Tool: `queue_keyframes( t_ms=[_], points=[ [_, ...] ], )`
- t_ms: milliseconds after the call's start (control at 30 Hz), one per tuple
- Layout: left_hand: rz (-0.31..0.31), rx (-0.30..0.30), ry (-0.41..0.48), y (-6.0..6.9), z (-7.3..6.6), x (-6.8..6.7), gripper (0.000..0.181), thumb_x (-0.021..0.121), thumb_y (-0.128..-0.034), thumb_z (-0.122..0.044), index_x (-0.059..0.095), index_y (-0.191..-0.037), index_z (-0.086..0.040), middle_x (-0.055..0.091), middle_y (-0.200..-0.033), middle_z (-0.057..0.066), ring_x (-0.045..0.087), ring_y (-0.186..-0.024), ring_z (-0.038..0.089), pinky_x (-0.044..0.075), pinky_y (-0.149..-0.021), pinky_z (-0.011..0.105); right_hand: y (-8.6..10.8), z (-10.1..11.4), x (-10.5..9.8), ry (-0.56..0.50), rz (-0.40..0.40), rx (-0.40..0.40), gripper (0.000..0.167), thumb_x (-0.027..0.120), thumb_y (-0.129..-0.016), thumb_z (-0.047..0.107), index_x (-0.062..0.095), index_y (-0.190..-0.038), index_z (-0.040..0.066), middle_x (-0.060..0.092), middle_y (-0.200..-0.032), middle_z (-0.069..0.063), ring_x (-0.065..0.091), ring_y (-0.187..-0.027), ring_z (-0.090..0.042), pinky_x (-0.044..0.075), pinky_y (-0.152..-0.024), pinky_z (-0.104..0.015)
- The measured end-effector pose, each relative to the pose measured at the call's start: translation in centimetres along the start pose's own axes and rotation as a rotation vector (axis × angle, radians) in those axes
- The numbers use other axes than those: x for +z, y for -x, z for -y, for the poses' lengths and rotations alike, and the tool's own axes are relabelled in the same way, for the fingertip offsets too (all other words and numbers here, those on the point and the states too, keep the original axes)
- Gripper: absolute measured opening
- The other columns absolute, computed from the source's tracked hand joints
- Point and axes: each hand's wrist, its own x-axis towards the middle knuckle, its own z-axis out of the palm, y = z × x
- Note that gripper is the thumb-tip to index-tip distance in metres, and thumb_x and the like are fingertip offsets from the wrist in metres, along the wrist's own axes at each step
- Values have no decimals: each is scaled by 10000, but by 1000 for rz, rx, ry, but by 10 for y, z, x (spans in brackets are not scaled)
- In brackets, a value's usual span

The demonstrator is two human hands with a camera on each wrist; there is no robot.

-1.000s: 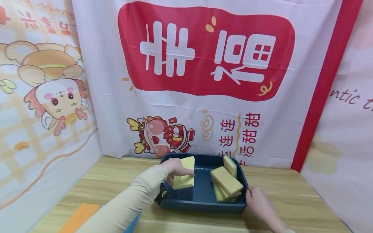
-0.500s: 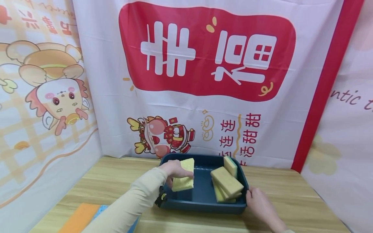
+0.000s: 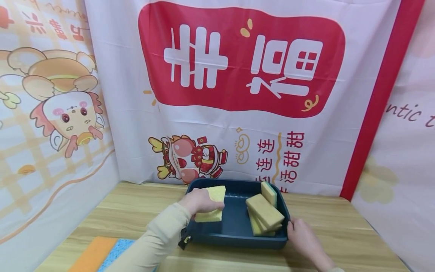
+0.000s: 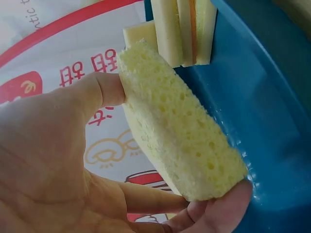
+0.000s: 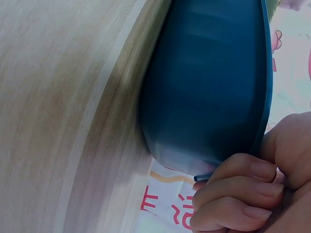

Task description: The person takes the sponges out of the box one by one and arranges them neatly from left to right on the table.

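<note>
My left hand [image 3: 199, 201] pinches a pale yellow sponge [image 3: 210, 216] over the left part of a dark blue tray [image 3: 234, 213]. In the left wrist view, thumb and fingertips hold the porous sponge [image 4: 175, 131] by its opposite ends. Whether its lower edge touches the tray floor cannot be told. My right hand [image 3: 304, 238] grips the tray's right end; in the right wrist view its fingers [image 5: 243, 189] curl at the rim. Several tan and yellow sponges [image 3: 265, 210] lie stacked askew in the tray's right side. Behind them another sponge [image 3: 269, 194] leans upright against the wall.
Orange [image 3: 91, 255] and speckled blue [image 3: 117, 252] flat pieces lie on the wooden table [image 3: 340, 234] at the front left, partly behind my left sleeve. A printed cloth [image 3: 129, 132] hangs right behind the tray, with more cloth at both sides.
My left hand has shifted slightly left with the sponge, and the left forearm has drawn off, uncovering more of the blue piece. The right hand and tray have stayed in place.
</note>
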Motion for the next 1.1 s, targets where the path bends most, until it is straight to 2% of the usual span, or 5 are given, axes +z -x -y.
queue_keyframes(
  t_ms=[233,400,533,767,1100],
  points=[
    [-72,56,-129,20,2,-2,565,742,-736,-570,574,-921,-63,534,-758,83,525,-674,225,444,-560,343,0,0,0,5,2,6,259,440,-968,36,575,-747,23,446,-591,-30,447,-504,-152,384,-453,-299],
    [-116,80,-162,33,6,-1,554,748,-726,-567,574,-876,-63,524,-740,68,504,-690,221,413,-579,348,0,0,0,6,8,10,258,438,-970,36,578,-754,26,446,-592,-30,444,-503,-150,379,-451,-294],
    [-128,79,-157,42,13,1,557,751,-727,-557,593,-861,-40,537,-746,72,509,-689,223,420,-584,348,1,0,0,6,4,2,273,444,-971,41,553,-721,49,440,-589,-29,442,-502,-150,376,-450,-292],
    [-122,67,-106,58,27,0,631,760,-733,-546,614,-968,21,563,-827,102,512,-723,235,470,-659,388,2,-1,0,1,0,11,259,439,-969,34,559,-739,34,439,-593,-34,447,-507,-154,382,-453,-293],
    [-108,28,-53,84,53,0,548,785,-743,-486,606,-912,4,518,-751,69,494,-651,215,408,-561,334,1,0,-2,0,18,22,261,432,-979,55,584,-769,23,449,-599,-39,453,-507,-157,388,-452,-304]
  ],
)
